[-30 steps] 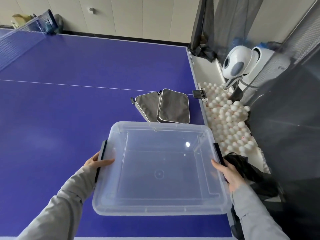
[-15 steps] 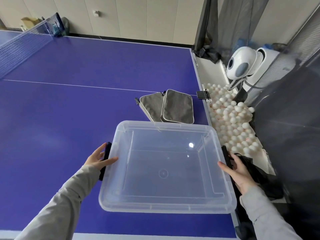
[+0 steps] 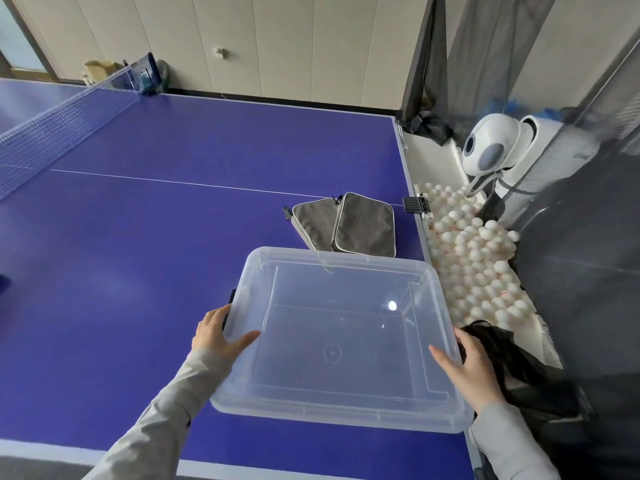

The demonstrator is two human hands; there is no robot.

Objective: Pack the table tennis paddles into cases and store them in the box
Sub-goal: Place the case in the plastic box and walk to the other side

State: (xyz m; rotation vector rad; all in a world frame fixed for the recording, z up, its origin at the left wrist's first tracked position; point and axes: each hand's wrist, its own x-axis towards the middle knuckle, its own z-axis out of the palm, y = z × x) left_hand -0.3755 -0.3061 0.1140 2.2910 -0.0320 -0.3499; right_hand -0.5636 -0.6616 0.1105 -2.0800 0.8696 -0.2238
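Your left hand (image 3: 218, 336) grips the box (image 3: 337, 337) at its 9 o'clock edge, thumb laid over the rim, fingers curled beside the dark latch (image 3: 229, 306). Your right hand (image 3: 472, 365) grips the 3 o'clock edge, thumb on the rim, fingers wrapped outside. The box is clear plastic, rectangular, with nothing visible inside, at the near right corner of the blue table (image 3: 138, 254). At its 12 o'clock lie two grey zipped cases (image 3: 346, 225), overlapping, just beyond the rim. At 2 o'clock, off the table, a heap of white balls (image 3: 474, 261).
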